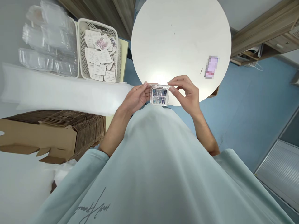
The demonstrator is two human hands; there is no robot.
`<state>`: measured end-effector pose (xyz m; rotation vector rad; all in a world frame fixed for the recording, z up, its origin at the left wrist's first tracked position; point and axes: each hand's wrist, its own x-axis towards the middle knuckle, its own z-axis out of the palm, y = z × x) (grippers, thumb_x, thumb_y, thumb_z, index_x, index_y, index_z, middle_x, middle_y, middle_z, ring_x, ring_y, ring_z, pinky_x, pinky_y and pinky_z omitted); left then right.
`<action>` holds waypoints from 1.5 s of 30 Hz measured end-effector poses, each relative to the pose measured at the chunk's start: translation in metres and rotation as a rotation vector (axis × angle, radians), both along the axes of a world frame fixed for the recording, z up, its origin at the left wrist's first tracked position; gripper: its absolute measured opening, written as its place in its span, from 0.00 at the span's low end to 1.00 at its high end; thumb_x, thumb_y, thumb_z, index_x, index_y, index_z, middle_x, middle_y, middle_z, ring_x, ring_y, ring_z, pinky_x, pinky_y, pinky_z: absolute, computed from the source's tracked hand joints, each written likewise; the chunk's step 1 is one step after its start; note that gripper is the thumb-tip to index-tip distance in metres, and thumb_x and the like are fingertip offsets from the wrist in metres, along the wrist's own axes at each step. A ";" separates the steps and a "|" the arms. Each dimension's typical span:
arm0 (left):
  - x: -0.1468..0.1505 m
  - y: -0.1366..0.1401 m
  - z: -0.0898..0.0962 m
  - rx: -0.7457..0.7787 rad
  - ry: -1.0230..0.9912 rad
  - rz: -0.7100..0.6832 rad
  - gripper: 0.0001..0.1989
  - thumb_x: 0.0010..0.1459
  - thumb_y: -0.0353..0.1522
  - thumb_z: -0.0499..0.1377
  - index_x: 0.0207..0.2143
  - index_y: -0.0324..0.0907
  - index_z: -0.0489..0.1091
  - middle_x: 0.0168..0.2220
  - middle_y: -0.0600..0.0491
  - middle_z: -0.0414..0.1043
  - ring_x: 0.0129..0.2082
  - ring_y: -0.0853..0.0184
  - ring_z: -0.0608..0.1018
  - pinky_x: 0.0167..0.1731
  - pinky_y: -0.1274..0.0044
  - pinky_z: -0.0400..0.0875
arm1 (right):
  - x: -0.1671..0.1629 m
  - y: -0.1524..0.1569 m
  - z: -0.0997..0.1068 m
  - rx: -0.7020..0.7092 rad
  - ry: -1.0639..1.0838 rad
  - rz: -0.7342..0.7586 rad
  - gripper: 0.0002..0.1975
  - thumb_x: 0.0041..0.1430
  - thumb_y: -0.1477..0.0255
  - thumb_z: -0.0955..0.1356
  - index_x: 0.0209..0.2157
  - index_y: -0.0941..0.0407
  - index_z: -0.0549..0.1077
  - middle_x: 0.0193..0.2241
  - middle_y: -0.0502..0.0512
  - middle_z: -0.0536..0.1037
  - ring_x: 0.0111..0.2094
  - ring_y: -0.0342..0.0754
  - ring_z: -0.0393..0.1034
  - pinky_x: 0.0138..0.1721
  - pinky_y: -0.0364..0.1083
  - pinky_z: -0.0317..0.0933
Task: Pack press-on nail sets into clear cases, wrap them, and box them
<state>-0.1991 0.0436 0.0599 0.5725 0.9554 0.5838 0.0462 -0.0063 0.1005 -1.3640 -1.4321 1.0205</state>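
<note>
A small clear plastic case (160, 105) is held at the near edge of the round white table. Two rows of blue and silver press-on nails (159, 92) lie inside it on a white backing. My left hand (137, 99) grips the case from its left side, thumb along the upper edge and fingers partly hidden behind it. At the upper right corner, the thumb and index finger of my right hand (188, 95) pinch the lid edge (161, 85). The lid appears raised, seen nearly edge-on.
The round white table (179, 34) has a pixelated pink-purple item (211, 67) on its right. To the left are a white basket (81, 46) of nail cards, a bin of clear plastic boxes (49, 40), white sheets (65, 93) and stacked flat cardboard boxes (46, 133).
</note>
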 end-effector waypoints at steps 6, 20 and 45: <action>-0.004 0.002 -0.004 0.086 0.040 -0.026 0.25 0.69 0.51 0.75 0.56 0.43 0.88 0.55 0.43 0.90 0.63 0.48 0.88 0.62 0.61 0.87 | 0.001 -0.022 -0.006 -0.034 -0.047 0.056 0.14 0.74 0.51 0.78 0.51 0.42 0.87 0.48 0.55 0.78 0.54 0.56 0.76 0.52 0.58 0.80; -0.008 0.009 0.006 0.201 0.062 -0.069 0.23 0.69 0.45 0.76 0.60 0.45 0.86 0.66 0.43 0.85 0.75 0.42 0.79 0.74 0.51 0.79 | -0.004 -0.026 -0.007 -0.490 0.078 0.018 0.32 0.61 0.36 0.81 0.38 0.51 0.78 0.34 0.50 0.81 0.37 0.48 0.76 0.35 0.47 0.68; -0.014 0.000 -0.005 0.252 0.372 -0.185 0.38 0.62 0.53 0.78 0.67 0.44 0.79 0.44 0.48 0.88 0.44 0.56 0.89 0.51 0.64 0.87 | -0.018 -0.010 -0.036 -0.588 0.203 0.036 0.39 0.56 0.26 0.76 0.31 0.50 0.72 0.29 0.51 0.81 0.32 0.47 0.73 0.30 0.46 0.67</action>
